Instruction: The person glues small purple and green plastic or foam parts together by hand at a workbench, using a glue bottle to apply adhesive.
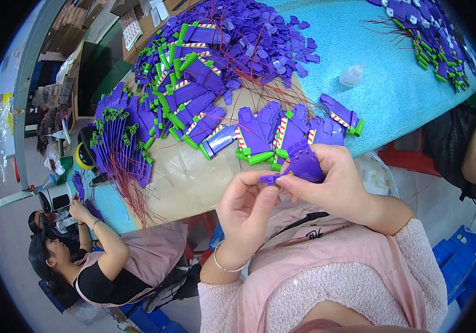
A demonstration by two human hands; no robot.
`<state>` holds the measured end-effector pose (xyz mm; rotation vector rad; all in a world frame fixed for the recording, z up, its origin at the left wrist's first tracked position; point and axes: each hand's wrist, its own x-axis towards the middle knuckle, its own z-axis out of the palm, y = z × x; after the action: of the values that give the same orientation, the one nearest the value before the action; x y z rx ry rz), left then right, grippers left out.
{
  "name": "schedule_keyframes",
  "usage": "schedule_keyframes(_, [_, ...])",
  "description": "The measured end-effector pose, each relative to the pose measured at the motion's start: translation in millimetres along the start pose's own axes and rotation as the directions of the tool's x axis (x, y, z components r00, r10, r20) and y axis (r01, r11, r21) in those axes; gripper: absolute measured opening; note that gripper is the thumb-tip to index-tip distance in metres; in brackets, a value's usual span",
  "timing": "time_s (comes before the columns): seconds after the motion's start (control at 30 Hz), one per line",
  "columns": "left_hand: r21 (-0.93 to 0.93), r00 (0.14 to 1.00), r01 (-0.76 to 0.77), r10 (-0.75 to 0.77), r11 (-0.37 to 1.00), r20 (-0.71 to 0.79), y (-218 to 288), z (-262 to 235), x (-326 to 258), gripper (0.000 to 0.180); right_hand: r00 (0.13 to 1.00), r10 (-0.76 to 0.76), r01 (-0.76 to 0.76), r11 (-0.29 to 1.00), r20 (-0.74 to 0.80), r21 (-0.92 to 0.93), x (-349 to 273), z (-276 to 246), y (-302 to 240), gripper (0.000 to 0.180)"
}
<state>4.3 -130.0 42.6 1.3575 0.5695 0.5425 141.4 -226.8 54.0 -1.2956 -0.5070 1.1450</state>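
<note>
In front of my chest, my right hand (pixel 332 177) grips a flat purple plastic panel (pixel 305 161) between thumb and fingers. A row of small holes or bumps runs along the panel's upper edge. My left hand (pixel 249 208) pinches a small purple plastic piece (pixel 269 179) close against the panel's lower left side. Whether the two pieces are joined cannot be made out, as my fingertips cover the spot. Just beyond my hands lie several purple wing-shaped parts (pixel 257 130) with green ends and red-and-white striped edges.
A big heap of purple parts (pixel 260 41) covers the far table, with red wires (pixel 129 191) trailing among stacked pieces. A white squeeze bottle (pixel 351 76) stands on the blue tabletop (pixel 399 105). Another person (pixel 110 255) works at the left; a person's arm (pixel 475 144) shows at right.
</note>
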Motion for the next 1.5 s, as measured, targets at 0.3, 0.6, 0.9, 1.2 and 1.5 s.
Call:
schedule_keyframes(0.3, [-0.016,0.997,-0.029,0.030,0.999,0.069,-9.7,-1.7,-3.6,0.018,0.997,0.044,-0.056,0.983,0.069,0.177,0.1,-9.7,5.4,0.009])
schedule_keyframes(0.6, [0.319,0.919,-0.301,0.184,0.899,0.348,-24.8,33.7,-11.2,0.018,0.995,-0.038,0.043,0.998,-0.091,0.049,-44.5,-87.7,-37.6,0.014])
schedule_keyframes(0.9, [0.145,0.405,-0.602,0.144,0.786,0.903,-99.0,139.1,-14.1,0.032,0.966,-0.115,0.109,0.993,-0.233,-0.037,-92.4,-120.6,-36.3,0.018])
schedule_keyframes(1.2, [-0.136,0.836,0.446,-0.358,0.884,0.416,-37.0,32.4,6.9,0.021,0.995,0.086,-0.089,0.994,0.050,0.066,-62.3,-83.1,1.7,0.012])
schedule_keyframes(1.5, [-0.375,0.736,0.652,-0.429,0.659,0.524,-13.6,-23.0,2.6,0.030,0.951,0.026,-0.014,0.999,0.307,-0.040,-12.8,-28.5,2.1,0.010])
